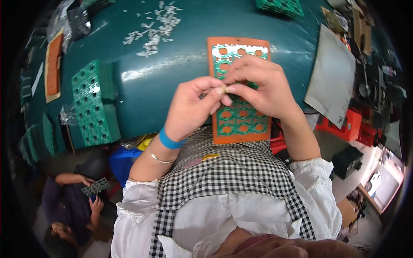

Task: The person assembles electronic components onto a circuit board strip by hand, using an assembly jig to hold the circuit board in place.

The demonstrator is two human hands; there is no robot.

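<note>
- Dropping the bit [224, 89] looks like the main risk imo, since it's tiny and only fingertips have it, so one slip and it could land on the board [235, 121] or end up on the apron [223, 172]
- Bumping the tray [241, 139] might be trouble too, its near end seems to poke past the edge of the table [142, 94], right by the apron, so leaning in could skew it and the board along with it
- Catching the board with a knuckle could mess it up as well, can't really tell how much gap there is under the hands
- As for grip, both are pinched narrow: left hand [191, 105] and right hand [262, 84] meet at the bit, thumbs and fingertips together, and I can't make out what it is because the fingers hide most of it
- Board lies on the orange tray below the hands, mostly under the right one, left hand over its left edge, with some holes showing on the near and far sides
- White pile [159, 32] sits loose on the table, well apart, beyond the left hand and off to its left
</note>
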